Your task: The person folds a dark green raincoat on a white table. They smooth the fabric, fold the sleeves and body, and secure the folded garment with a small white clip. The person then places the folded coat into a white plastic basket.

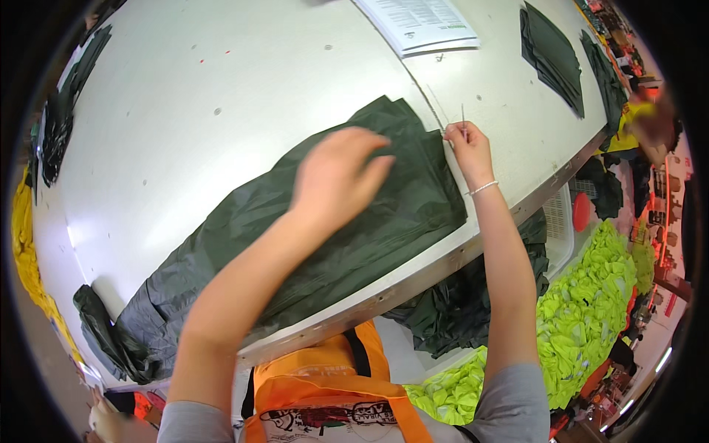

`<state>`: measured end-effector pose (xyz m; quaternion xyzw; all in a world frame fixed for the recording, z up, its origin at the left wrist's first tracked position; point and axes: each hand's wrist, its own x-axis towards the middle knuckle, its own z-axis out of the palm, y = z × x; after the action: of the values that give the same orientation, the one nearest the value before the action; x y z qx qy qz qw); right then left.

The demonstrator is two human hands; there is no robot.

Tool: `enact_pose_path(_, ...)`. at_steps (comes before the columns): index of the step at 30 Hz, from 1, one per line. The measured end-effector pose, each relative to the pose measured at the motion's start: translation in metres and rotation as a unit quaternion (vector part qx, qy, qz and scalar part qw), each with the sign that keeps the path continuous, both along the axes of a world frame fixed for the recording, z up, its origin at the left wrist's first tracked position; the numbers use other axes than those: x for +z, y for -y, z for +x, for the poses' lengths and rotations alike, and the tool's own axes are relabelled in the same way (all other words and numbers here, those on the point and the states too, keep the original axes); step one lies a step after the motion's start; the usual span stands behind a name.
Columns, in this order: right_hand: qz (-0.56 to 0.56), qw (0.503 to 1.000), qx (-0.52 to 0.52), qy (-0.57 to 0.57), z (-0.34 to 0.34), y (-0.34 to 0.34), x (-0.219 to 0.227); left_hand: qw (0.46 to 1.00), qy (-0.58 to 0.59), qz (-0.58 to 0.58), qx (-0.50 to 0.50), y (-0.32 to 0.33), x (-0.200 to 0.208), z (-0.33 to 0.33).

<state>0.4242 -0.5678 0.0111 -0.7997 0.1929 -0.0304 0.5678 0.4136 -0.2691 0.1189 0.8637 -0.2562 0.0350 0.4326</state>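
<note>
A long dark green garment or cloth [354,221], thin and slightly shiny, lies creased along the near edge of the white table [244,88]. My left hand [336,173] is over its upper part, somewhat blurred, with the thumb apart from the bent fingers and nothing visible in it. Whether it touches the cloth I cannot tell. At the cloth's far right corner my right hand [469,144] is closed in a pinch. From it a thin, pointed tool [463,114] sticks up; its exact kind is too small to make out.
Printed sheets [425,29] lie at the table's far side. Folded dark green pieces [552,63] rest at the far right, black bundles [59,118] at the far left. Below the right edge are a white basket [559,225] and a lime-green cloth pile [583,310]. Another person's blurred arm [653,133] shows at right.
</note>
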Motion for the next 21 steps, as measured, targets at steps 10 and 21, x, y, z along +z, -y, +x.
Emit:
enact_pose_path(10, 0.139, 0.988, 0.058, -0.01, 0.005, 0.006, 0.003, 0.976, -0.088, 0.169, 0.108, 0.17, -0.096, 0.033)
enact_pose_path(21, 0.104, 0.987, 0.121, 0.0, -0.005, 0.019, 0.002, 0.944, -0.316, 0.031, 0.092, 0.142, -0.093, 0.056)
